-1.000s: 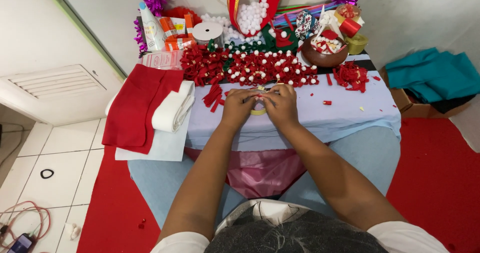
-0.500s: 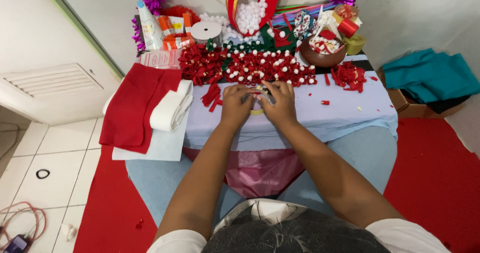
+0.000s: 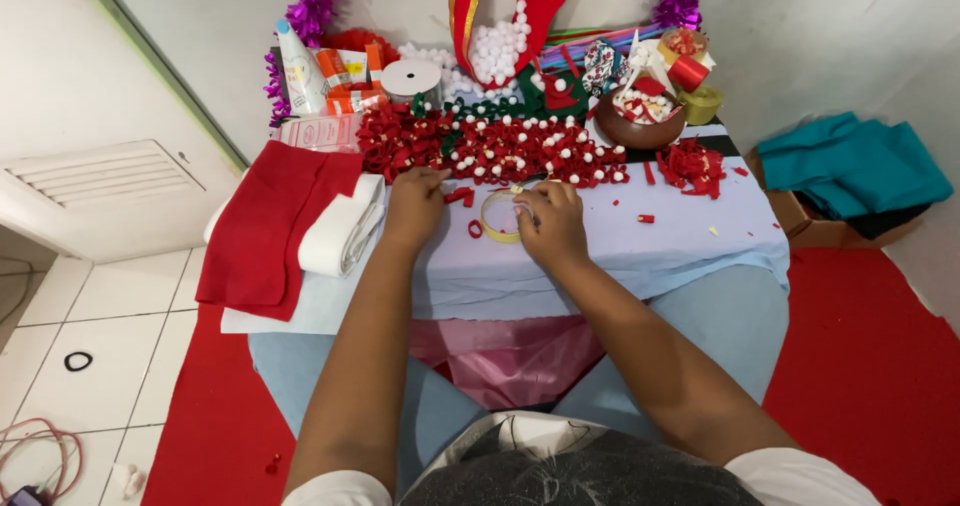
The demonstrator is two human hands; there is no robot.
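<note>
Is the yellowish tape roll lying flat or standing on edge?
Lying flat: the yellowish tape roll shows its open ring upward beside the right hand.

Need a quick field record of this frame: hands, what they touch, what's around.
view: head camera, looking down at a low table with a pale cloth
left hand: at the edge of the pile of red rosettes with white pompoms, fingertips on red pieces
right hand: resting on a yellow tape roll
left of hands: folded red felt, white felt roll
back: brown bowl, white ribbon spool, purple tinsel
right, on floor: teal cloth
</note>
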